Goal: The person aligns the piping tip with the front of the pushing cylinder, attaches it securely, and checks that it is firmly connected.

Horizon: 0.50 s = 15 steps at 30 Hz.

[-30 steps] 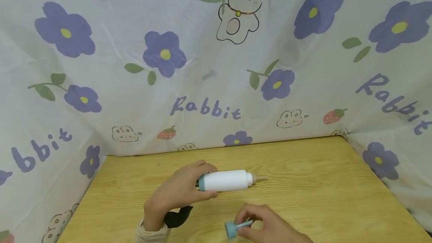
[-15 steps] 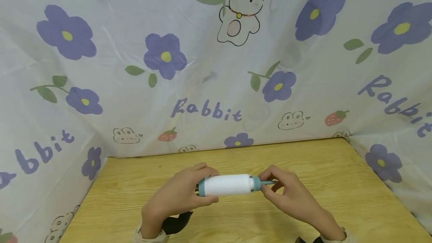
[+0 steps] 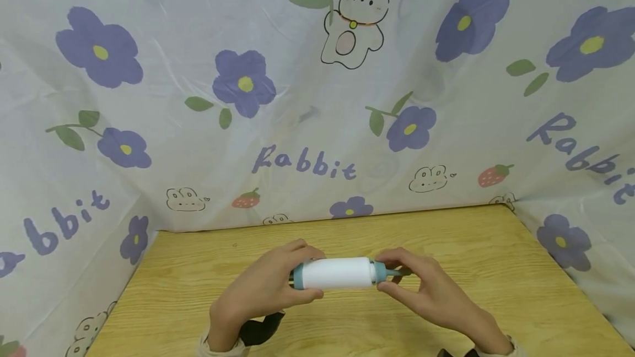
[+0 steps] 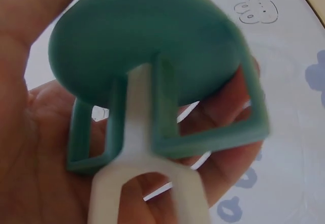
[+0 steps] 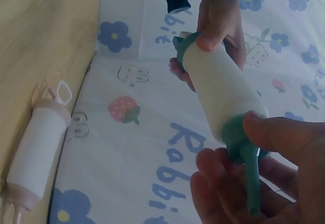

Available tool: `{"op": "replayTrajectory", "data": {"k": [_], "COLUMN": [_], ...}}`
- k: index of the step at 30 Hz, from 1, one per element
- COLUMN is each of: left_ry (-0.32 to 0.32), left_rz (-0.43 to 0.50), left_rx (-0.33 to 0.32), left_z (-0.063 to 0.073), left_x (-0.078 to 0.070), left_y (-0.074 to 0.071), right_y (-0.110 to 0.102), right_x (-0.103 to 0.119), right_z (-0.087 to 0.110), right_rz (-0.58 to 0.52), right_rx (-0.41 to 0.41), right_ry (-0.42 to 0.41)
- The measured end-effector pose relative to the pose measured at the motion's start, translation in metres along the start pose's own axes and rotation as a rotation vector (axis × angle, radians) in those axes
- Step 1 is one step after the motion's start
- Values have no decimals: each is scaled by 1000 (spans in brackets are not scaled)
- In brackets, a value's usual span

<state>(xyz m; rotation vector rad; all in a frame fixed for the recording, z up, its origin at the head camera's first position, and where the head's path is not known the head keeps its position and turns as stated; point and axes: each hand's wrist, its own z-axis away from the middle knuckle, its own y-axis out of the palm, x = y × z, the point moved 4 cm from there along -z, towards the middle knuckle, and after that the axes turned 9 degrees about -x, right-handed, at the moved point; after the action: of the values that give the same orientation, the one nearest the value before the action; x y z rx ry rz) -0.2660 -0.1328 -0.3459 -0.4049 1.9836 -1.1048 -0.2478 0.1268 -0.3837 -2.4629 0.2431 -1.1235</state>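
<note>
A large white plastic syringe with teal ends lies crosswise between both hands, above the table. My left hand grips its left end, thumb and fingers on opposite sides. In the left wrist view that end shows a teal disc with square finger loops and a white forked plunger handle. My right hand holds the teal nozzle cap at the right end between thumb and fingers. Its thin nozzle points away from the barrel, toward the right palm. The cap sits against the white neck; how tightly I cannot tell.
A second white syringe with pinkish-brown ends lies on wood at the left of the right wrist view. The wood-grain table is bounded by a white flowered cloth at the back and sides.
My right hand has brought the teal nozzle cap up from near the front edge and over the beige tip of the syringe. Its fingers have since shifted onto the cap. The left hand stays nearly still.
</note>
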Motion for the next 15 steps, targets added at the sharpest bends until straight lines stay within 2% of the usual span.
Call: {"op": "replayTrajectory", "data": {"k": [4, 7, 11, 15], "left_ry": [11, -2, -5, 7], "left_rz": [8, 13, 17, 20], "left_rx": [-5, 3, 2, -4], "left_z": [-2, -2, -3, -4], "left_x": [-1, -1, -2, -4], "left_y": [2, 4, 5, 6], "right_y": [-3, -3, -4, -5], "right_x": [4, 4, -2, -10], "right_z": [0, 0, 0, -1], "right_rz": [22, 22, -16, -144], "right_rx": [-32, -12, 32, 128], "right_ry": [-89, -85, 14, 187]}}
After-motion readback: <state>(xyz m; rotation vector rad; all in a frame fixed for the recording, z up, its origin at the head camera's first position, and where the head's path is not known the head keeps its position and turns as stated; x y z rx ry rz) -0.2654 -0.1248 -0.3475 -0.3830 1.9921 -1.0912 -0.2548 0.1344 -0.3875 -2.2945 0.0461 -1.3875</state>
